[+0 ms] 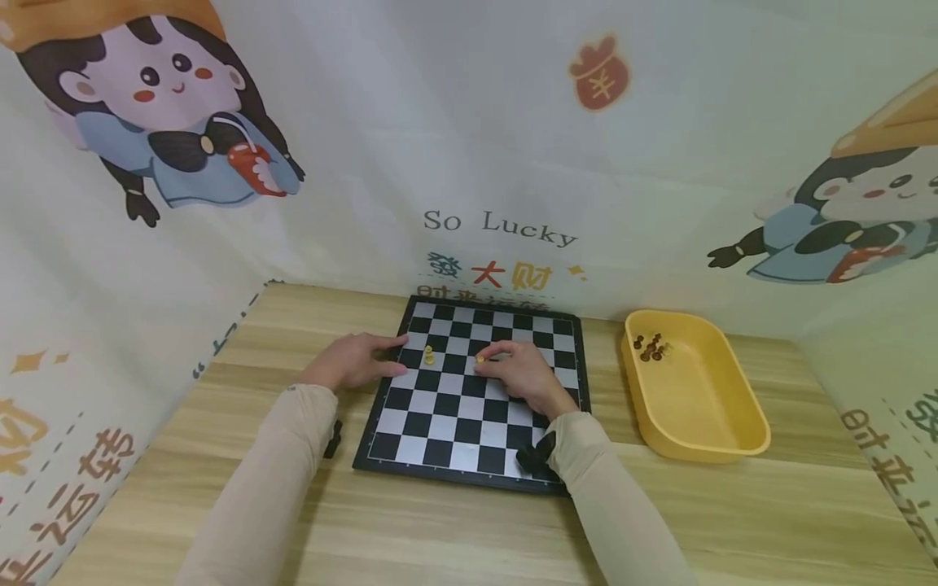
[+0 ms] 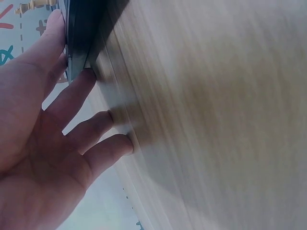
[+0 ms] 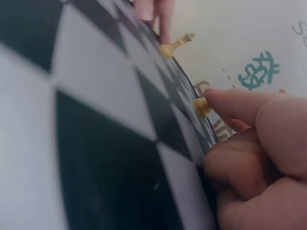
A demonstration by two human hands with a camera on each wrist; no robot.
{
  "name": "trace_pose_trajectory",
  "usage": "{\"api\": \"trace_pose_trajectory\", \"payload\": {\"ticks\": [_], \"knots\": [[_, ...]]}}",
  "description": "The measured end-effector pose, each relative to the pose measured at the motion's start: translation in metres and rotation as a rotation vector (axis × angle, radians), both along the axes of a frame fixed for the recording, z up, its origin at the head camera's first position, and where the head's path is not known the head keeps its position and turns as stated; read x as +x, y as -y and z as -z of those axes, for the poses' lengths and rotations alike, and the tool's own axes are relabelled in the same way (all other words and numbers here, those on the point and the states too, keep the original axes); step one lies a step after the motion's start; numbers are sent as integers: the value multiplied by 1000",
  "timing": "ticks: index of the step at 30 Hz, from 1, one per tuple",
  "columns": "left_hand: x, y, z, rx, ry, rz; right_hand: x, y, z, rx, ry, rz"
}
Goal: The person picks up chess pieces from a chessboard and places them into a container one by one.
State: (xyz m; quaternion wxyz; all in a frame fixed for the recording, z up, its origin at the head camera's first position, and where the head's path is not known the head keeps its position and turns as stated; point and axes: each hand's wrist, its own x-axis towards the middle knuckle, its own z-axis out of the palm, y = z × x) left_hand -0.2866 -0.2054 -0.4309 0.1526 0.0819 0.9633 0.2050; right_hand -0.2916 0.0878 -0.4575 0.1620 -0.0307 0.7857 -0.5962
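A black-and-white chessboard [image 1: 458, 407] lies on the wooden table. At its left edge is my left hand [image 1: 353, 360], fingers spread and extended; in the left wrist view the thumb and a finger touch the board's rim [image 2: 81, 38]. Over the middle of the board, my right hand [image 1: 523, 376] pinches a small pale yellow chess piece [image 1: 479, 359] between thumb and forefinger. Its base [image 3: 202, 109] shows in the right wrist view, its top hidden by the fingers. A taller pale yellow chess piece [image 1: 428, 356] stands upright on the board near my left hand.
To the right of the board stands a yellow plastic tray [image 1: 703, 407]. Several dark brown chess pieces [image 1: 650, 350] and some pale ones lie at its far left corner. A printed cloth [image 1: 498, 146] hangs behind the table and along its sides.
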Motion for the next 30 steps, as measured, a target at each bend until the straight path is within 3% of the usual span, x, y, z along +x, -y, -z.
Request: {"api": "trace_pose_trajectory", "payload": {"ticks": [5,11,20,25,30], "knots": [[1,2,1,0,-10,12,2,-1,0,26,-45,-35],[0,2,0,-7,-20,13,3,-2,-4,51,-34,-66],[1,0,2,-9,-3,19,8,-9,-3,1,-35,-40],[1,1,1,-9,-11,17,8,-20,-13,-7,-25,-51],[0,1,1,-6,-3,7,6,-37,-27,60,-52,-53]]}}
